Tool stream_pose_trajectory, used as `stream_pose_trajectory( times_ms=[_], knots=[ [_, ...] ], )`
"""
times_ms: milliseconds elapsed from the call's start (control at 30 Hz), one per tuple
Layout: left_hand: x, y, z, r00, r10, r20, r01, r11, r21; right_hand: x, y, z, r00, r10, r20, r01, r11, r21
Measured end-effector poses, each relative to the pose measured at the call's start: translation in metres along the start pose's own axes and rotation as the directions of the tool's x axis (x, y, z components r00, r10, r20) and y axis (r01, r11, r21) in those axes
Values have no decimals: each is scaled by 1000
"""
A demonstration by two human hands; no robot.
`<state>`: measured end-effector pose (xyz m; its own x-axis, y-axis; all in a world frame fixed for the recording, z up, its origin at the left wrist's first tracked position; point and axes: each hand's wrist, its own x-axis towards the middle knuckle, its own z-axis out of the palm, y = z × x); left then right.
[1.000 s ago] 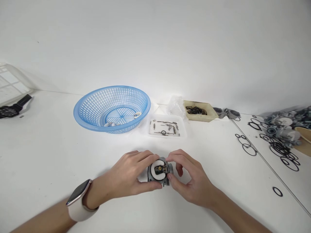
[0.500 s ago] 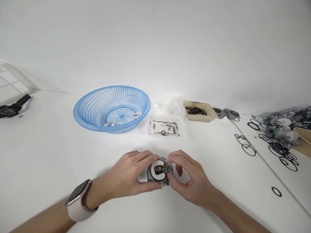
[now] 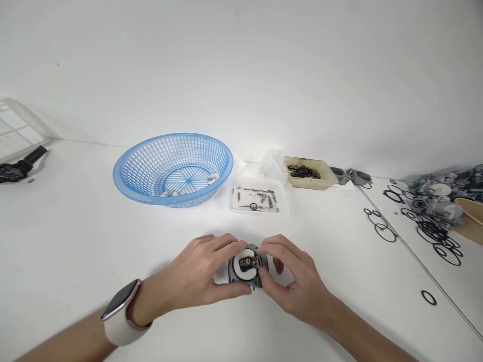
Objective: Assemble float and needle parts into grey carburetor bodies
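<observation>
Left hand (image 3: 206, 271): fingers clamp the metal housing (image 3: 258, 283), near centre of the surface (image 3: 181, 334). Housing: probably rigid, weighty; hold outer walls, sparing the white insert (image 3: 247, 274). Right hand (image 3: 294, 276): fingers touch the housing's right side; whether pinching, cannot tell.

The light is bright and diffuse; its source cannot be seen. The white table (image 3: 113, 241) is palest around the middle of its back edge. Beside the hands (image 3: 211, 269) the shadows are soft. Toward the table's right edge, the metal parts (image 3: 437, 201) look stretched and slightly blurred.
</observation>
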<state>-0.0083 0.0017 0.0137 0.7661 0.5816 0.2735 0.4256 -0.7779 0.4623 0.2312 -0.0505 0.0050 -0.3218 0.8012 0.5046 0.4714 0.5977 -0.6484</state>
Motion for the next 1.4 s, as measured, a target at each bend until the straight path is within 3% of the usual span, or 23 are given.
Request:
stream_pose_trajectory(
  times_ms=[400,533,700,1100,1200,1300,1400],
  knots=[
    [-1,0,-1,1000,3,13,-3,1000,17,-3,2,-6,994,-103,37,102,995,17],
    [0,1,-2,999,-18,39,18,1000,-1,-4,-4,-8,993,69,100,-85,983,163],
    [2,1,-3,997,-36,71,37,999,-12,1,-6,-16,909,321,264,-398,857,327],
    [2,1,-2,994,-56,90,59,998,-23,0,-2,-18,864,338,372,-489,740,463],
    [1,1,-2,996,-49,72,50,999,-19,-1,-1,-16,879,324,350,-456,786,419],
    [1,1,-2,998,-31,50,33,999,-27,-2,-1,-12,942,233,241,-304,897,321],
    [0,1,-2,999,-12,35,13,999,-29,-3,0,-8,973,146,180,-193,942,276]
  ],
)
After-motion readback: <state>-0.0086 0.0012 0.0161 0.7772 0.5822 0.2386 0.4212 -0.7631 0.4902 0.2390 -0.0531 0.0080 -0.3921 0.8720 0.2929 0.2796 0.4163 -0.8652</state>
